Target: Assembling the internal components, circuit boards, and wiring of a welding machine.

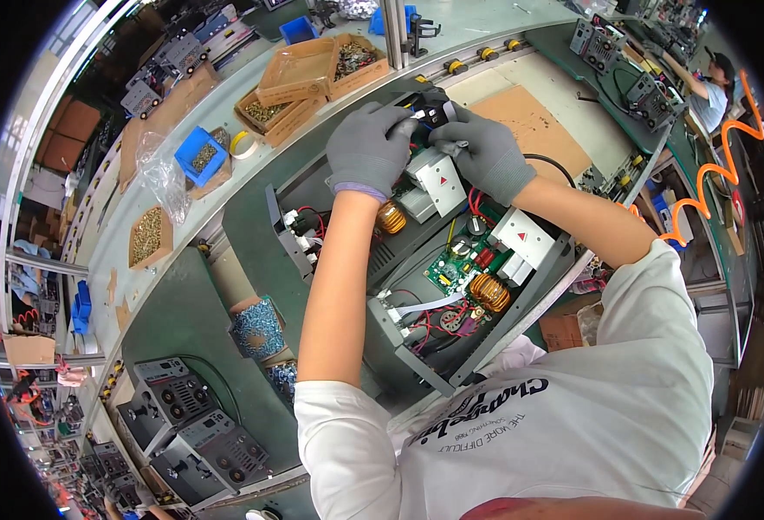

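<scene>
Both my hands wear grey gloves and meet at the far end of two open metal device housings, side by side on the bench. My left hand (372,147) is closed with its fingers curled, against a black part (435,111) with a small white piece. From the other side my right hand (486,154) is closed by the same black part; its fingertips hide what they grip. Below the hands sit a silver heat sink block (439,184) and a copper coil (391,217). The nearer housing holds a green circuit board (456,265), another coil (489,293) and red wires.
Left of the housings lie trays of blue screws (258,329) and finished grey units (211,451). Across the rail stand cardboard boxes of small parts (300,71), a blue bin (201,156) and a tape roll (243,145). An orange coiled hose (702,186) hangs right, near another person (713,95).
</scene>
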Tool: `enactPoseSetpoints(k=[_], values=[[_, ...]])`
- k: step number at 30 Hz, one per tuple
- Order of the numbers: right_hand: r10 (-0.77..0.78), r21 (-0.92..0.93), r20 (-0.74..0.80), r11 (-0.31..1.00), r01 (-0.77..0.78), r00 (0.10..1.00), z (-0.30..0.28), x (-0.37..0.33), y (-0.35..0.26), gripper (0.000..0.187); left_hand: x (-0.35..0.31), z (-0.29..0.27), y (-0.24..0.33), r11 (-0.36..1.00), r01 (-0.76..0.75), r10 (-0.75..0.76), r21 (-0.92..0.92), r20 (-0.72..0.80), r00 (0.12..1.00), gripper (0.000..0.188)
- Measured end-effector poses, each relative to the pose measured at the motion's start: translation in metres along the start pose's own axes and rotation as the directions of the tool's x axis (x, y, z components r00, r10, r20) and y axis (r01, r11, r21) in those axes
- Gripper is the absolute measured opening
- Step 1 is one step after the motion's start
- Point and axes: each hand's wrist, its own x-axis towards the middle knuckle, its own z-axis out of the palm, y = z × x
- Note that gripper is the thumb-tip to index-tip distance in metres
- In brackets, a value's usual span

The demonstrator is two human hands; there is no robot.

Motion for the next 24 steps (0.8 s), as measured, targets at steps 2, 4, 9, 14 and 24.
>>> enactPoseSetpoints(k=[2, 4, 9, 14, 24], values=[[0.014, -0.009, -0.008, 1.0, -0.014, 1.0, 0.0, 0.0, 0.0, 0.015, 0.0, 0.001, 0.0, 1.0, -0.016, 0.016, 0.004, 0.013, 1.0, 0.027], [0.012, -0.012, -0.006, 1.0, -0.013, 1.0, 0.0, 0.001, 0.001, 0.014, 0.0, 0.002, 0.0, 0.999, -0.04, 0.04, 0.015, -0.004, 0.999, 0.026], [-0.021, -0.031, -0.003, 0.999, 0.021, 1.0, 0.001, 0.004, 0.006, 0.015, 0.002, 0.007, 0.008, 0.99, -0.077, 0.082, 0.117, -0.032, 0.996, 0.022], [-0.057, -0.101, -0.017, 0.993, 0.055, 0.998, 0.003, 0.006, 0.008, 0.016, 0.009, 0.018, 0.011, 0.976, -0.081, 0.083, 0.201, -0.001, 0.997, 0.016], [0.017, -0.042, -0.065, 0.999, -0.02, 0.998, -0.003, 0.006, 0.01, 0.017, -0.006, 0.01, 0.025, 0.918, -0.394, 0.389, 0.041, -0.286, 0.876, 0.019]])
